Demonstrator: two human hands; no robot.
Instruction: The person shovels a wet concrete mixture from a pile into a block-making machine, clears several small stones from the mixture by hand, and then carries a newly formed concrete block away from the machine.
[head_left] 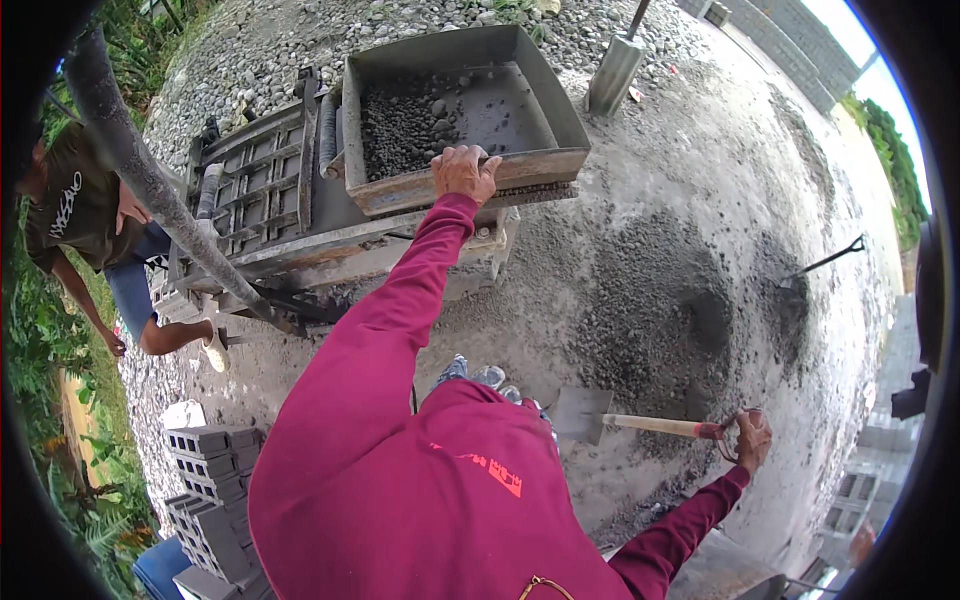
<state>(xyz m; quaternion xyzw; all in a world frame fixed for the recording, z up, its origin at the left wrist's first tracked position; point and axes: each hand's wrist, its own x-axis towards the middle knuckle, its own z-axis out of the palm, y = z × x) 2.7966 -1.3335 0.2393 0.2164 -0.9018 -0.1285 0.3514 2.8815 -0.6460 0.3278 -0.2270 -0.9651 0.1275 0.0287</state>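
My left hand [464, 174] is closed over the near rim of a metal hopper box [545, 168]. Dark gravelly mix [400, 125] lies inside the box, heaped toward its left side. Low on the right, my right hand [753, 440] grips the end handle of a shovel [655, 426]. The shovel has a pale wooden shaft and a flat grey blade, and the blade is down at the ground near my feet. A large pile of grey gravel mix [650, 310] spreads just beyond the shaft.
Left of the hopper stands a block-making machine with a slatted mould frame [262, 180]. A thick metal pole [165, 195] slants across there. Another person [90, 220] walks at the far left. Hollow blocks [205, 500] are stacked lower left; a second shovel [825, 260] stands in the pile.
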